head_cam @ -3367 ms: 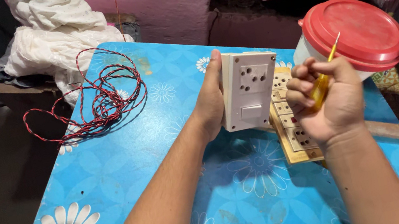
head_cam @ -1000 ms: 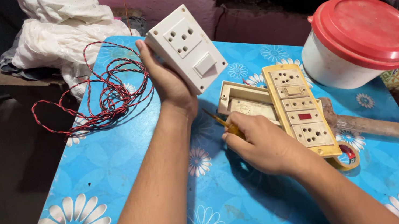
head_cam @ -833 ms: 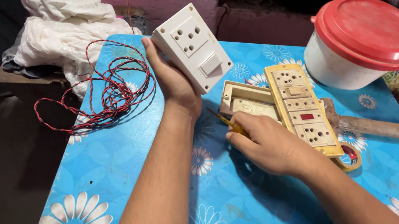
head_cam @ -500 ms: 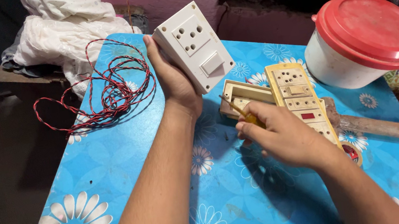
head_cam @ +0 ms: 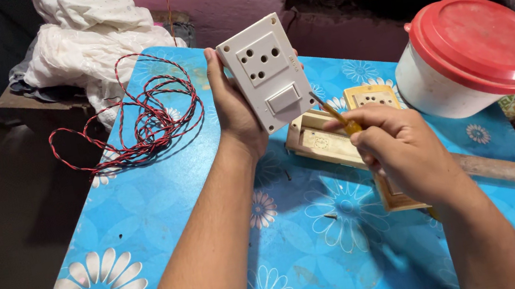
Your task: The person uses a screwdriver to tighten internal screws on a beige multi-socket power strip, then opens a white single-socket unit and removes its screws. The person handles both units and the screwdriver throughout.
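Between the right hand's (head_cam: 408,160) closed fingers, the yellow screwdriver (head_cam: 336,115) has risen off the table (head_cam: 162,203) to touch the white socket box (head_cam: 267,72), gripped upright by the left hand (head_cam: 234,110).

Blue flowery surface (head_cam: 163,210). Red and black wire (head_cam: 146,114) in loops near the far left corner. White tub (head_cam: 452,85) with red lid (head_cam: 476,42) at right. White cloth (head_cam: 90,33) behind.

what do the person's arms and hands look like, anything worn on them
Both forearms are bare, with no sleeves in view. The left hand and right hand wear no gloves, and no rings, watch or bracelet show on them.
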